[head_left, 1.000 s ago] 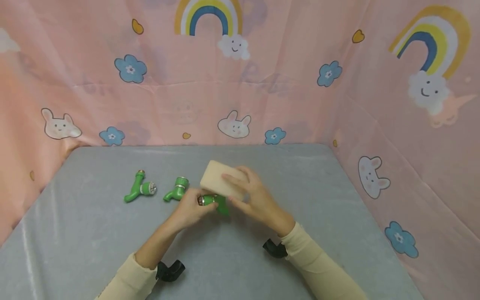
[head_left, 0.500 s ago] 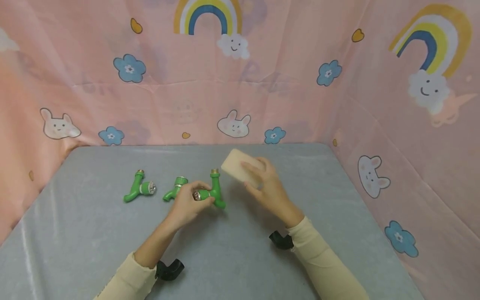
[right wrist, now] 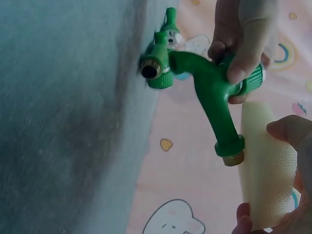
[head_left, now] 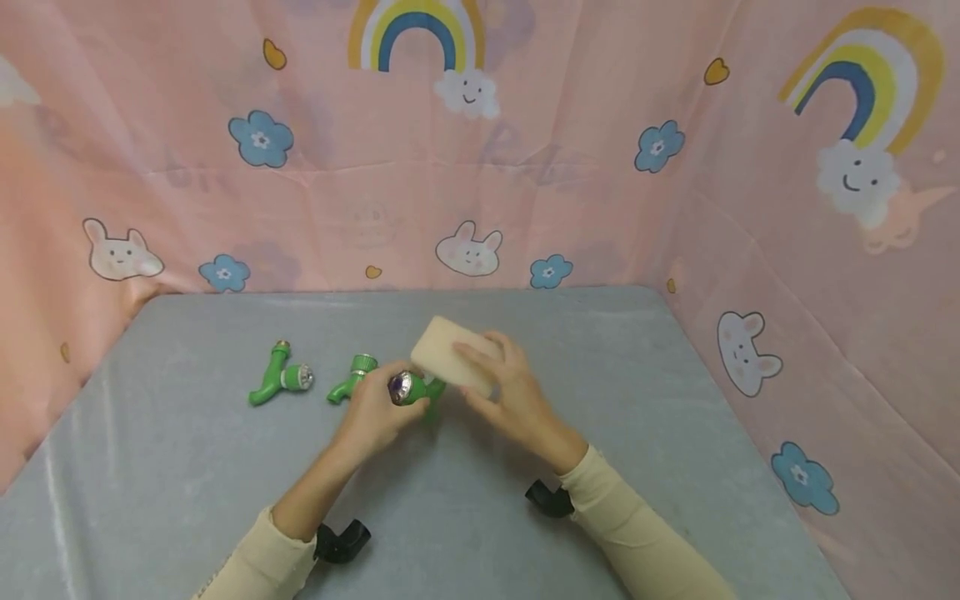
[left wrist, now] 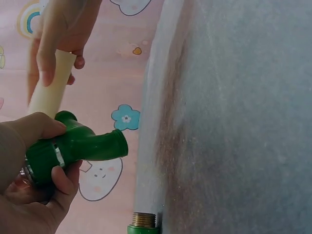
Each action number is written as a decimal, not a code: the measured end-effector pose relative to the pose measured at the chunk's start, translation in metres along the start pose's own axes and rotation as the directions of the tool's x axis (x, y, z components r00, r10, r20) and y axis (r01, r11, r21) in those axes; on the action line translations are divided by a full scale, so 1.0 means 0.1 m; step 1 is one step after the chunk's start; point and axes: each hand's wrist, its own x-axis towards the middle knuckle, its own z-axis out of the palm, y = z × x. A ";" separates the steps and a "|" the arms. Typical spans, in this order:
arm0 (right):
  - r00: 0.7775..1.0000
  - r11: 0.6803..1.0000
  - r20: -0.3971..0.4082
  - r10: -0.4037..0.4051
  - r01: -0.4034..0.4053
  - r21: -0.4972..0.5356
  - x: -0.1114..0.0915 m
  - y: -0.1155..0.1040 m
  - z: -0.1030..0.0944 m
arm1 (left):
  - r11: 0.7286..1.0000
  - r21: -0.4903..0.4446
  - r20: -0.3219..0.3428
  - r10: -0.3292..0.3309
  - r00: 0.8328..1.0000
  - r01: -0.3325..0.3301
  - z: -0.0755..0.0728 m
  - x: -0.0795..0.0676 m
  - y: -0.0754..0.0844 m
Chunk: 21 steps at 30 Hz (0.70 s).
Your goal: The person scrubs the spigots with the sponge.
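Observation:
My left hand grips a green faucet by its ribbed knob end, thumb on one side and fingers on the other. In the right wrist view its brass threaded inlet points down, beside a cream sponge. My right hand holds that sponge, thumb on one face and fingers round the other. From the head view the sponge overlaps part of the faucet. Both are held up over the grey table.
Two more green faucets lie on the grey table: one at the left, another just beside my left hand. A pink patterned curtain hangs behind the table. Black curved pieces sit at both wrists.
The sponge moved away to the upper right from the faucet, then came back against it. The faucet has turned in my left hand, its knob end now facing the head camera more.

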 end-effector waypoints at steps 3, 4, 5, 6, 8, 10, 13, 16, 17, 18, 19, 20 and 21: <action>0.999 0.999 0.005 0.036 -0.036 0.015 0.01 0.03 -0.02 | 0.999 -0.024 -0.014 -0.024 1.000 0.024 0.00 -0.01 0.01; 0.999 0.999 0.000 0.044 -0.044 0.020 0.01 0.05 -0.03 | 0.999 -0.032 -0.019 -0.031 0.999 0.031 -0.01 -0.01 0.01; 0.998 0.998 -0.003 0.058 -0.058 0.029 0.02 0.06 -0.04 | 0.999 -0.038 -0.024 -0.039 0.999 0.039 -0.01 -0.01 0.02; 0.997 0.997 -0.006 0.074 -0.073 0.037 0.02 0.07 -0.05 | 0.998 -0.041 -0.030 -0.045 0.999 0.043 -0.02 -0.01 0.02; 0.995 0.994 -0.014 0.101 -0.100 0.052 0.03 0.10 -0.07 | 0.998 -0.047 -0.044 -0.054 0.998 0.051 -0.03 -0.01 0.02; 0.992 0.991 -0.023 0.124 -0.122 0.054 0.04 0.13 -0.09 | 0.998 -0.047 -0.062 -0.049 0.997 0.046 -0.05 -0.01 0.03; 0.989 0.988 -0.028 0.148 -0.147 0.050 0.05 0.17 -0.12 | 0.998 -0.045 -0.084 -0.043 0.996 0.040 -0.06 -0.02 0.04; 0.987 0.987 -0.029 0.157 -0.155 0.051 0.05 0.20 -0.16 | 0.998 -0.048 -0.095 -0.047 0.994 0.043 -0.07 -0.02 0.05; 0.987 0.987 -0.030 0.155 -0.153 0.056 0.05 0.19 -0.18 | 0.998 -0.049 -0.098 -0.049 0.994 0.044 -0.08 -0.02 0.05; 0.987 0.986 -0.032 0.158 -0.155 0.066 0.05 0.19 -0.19 | 0.998 -0.049 -0.101 -0.047 0.994 0.043 -0.08 -0.02 0.05; 0.987 0.985 -0.037 0.158 -0.155 0.071 0.05 0.18 -0.20 | 0.998 -0.049 -0.105 -0.044 0.994 0.039 -0.08 -0.02 0.05; 0.987 0.985 -0.040 0.155 -0.152 0.079 0.05 0.17 -0.21 | 0.998 -0.048 -0.107 -0.040 0.993 0.035 -0.08 -0.02 0.05; 0.988 0.986 -0.041 0.147 -0.144 0.082 0.05 0.15 -0.21 | 0.998 -0.047 -0.110 -0.034 0.993 0.029 -0.08 -0.02 0.05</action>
